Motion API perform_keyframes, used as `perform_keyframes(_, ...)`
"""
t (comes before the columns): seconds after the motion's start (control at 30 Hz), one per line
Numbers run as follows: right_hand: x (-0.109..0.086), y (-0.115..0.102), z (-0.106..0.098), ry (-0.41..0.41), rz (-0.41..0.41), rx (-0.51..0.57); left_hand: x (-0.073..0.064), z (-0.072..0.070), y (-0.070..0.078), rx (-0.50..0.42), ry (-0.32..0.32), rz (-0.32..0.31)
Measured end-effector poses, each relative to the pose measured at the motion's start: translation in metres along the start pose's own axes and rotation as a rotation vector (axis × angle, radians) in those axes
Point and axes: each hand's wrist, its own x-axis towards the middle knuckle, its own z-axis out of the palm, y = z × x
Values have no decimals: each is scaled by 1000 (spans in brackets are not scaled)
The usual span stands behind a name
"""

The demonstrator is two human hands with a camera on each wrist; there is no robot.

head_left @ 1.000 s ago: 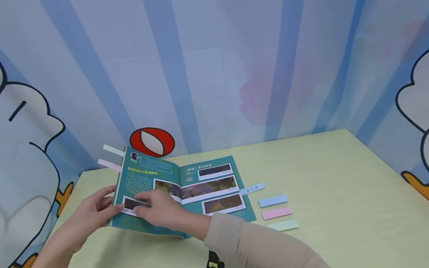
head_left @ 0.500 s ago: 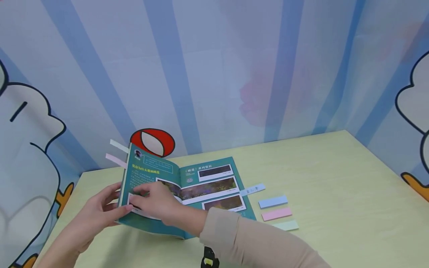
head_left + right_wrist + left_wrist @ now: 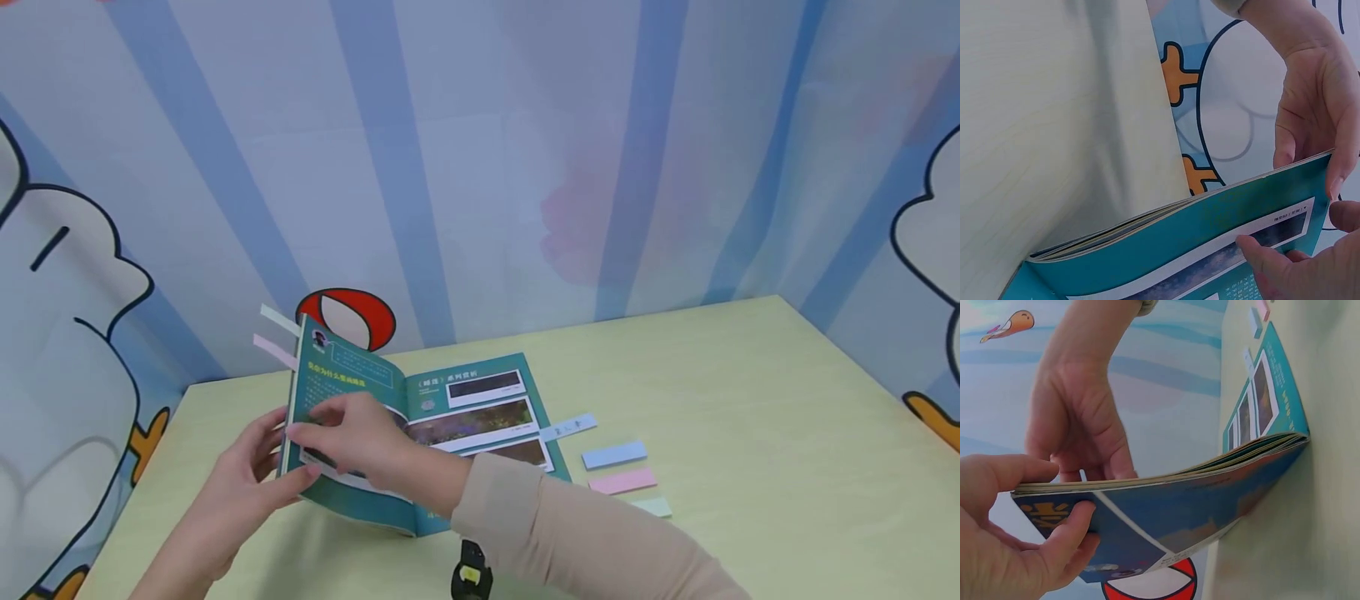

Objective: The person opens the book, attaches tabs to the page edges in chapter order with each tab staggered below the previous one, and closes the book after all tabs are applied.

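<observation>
An open book (image 3: 465, 375) with teal pages and landscape pictures stands in the head view, its left half raised off the table. My left hand (image 3: 243, 483) grips that half at its outer edge, thumb on the page and fingers behind the blue cover (image 3: 1160, 512). My right hand (image 3: 360, 442) reaches across, thumb at the page edge and index finger touching the page by a picture (image 3: 1272, 234). Thumb and index finger are spread apart. A whitish tab (image 3: 280, 320) and a pink tab (image 3: 275, 351) stick out on the left, a written blue tab (image 3: 568, 427) on the right.
On the table (image 3: 750, 392), right of the book, lie blue (image 3: 614, 455), pink (image 3: 622, 481) and pale green (image 3: 654, 507) sticky tab pads. The green one is partly behind the right sleeve (image 3: 570, 525). A printed blue-striped backdrop (image 3: 510, 167) rises behind the table.
The raised left half of the book has tilted up and to the right with my left hand. My right hand has shifted slightly up and left, its thumb now at the page edge.
</observation>
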Motion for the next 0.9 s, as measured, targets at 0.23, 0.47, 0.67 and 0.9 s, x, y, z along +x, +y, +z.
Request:
perform_keyframes(0.23, -2, -5, -5, 29, 3, 25, -5, 14, 2, 48, 54, 44)
perform_keyframes(0.47, -4, -7, -11, 58, -12, 81, -6, 29, 0, -26, 63, 112)
perform_keyframes(0.67, -6, -8, -20, 49, -7, 121, -3, 40, -2, -63, 60, 153)
perform_keyframes(0.9, -7, -8, -35, 4, -7, 169, 1, 51, -5, -118, 58, 169)
